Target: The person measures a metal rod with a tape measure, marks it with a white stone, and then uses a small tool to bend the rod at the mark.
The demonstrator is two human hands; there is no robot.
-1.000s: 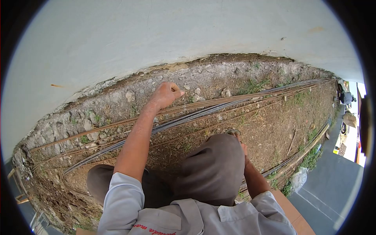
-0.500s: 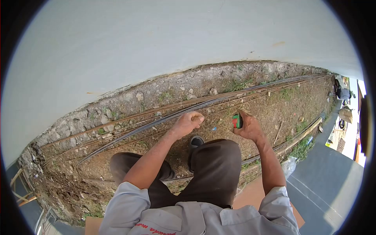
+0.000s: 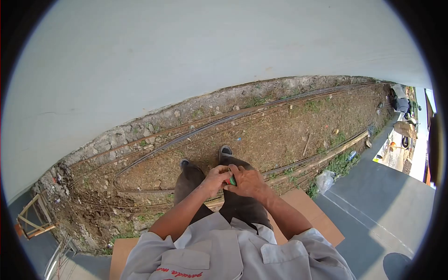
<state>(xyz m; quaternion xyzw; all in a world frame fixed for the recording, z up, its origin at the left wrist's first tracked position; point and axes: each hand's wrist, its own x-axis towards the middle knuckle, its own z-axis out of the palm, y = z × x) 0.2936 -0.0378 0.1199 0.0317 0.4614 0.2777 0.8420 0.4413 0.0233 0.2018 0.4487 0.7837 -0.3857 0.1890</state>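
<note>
A small red-and-green tape measure (image 3: 232, 180) is held low in front of my body, mostly covered by fingers. My right hand (image 3: 250, 183) is closed around it from the right. From the left, my left hand (image 3: 215, 181) meets it, its bent fingers closed against the near side. The two hands touch or nearly touch each other above my knees. Whether any blade is pulled out of the case cannot be seen.
Long steel bars (image 3: 196, 125) lie on the dirt ground beside a pale wall (image 3: 205, 51). A wooden pole (image 3: 322, 156), a clear plastic bag (image 3: 325, 181) and a brown board (image 3: 305, 212) are to the right. A wooden frame (image 3: 35, 214) stands at left.
My hands were apart, the right one holding the tape measure. Both have come together and down toward my body, and the left has joined on the tape measure. My view has shifted too.
</note>
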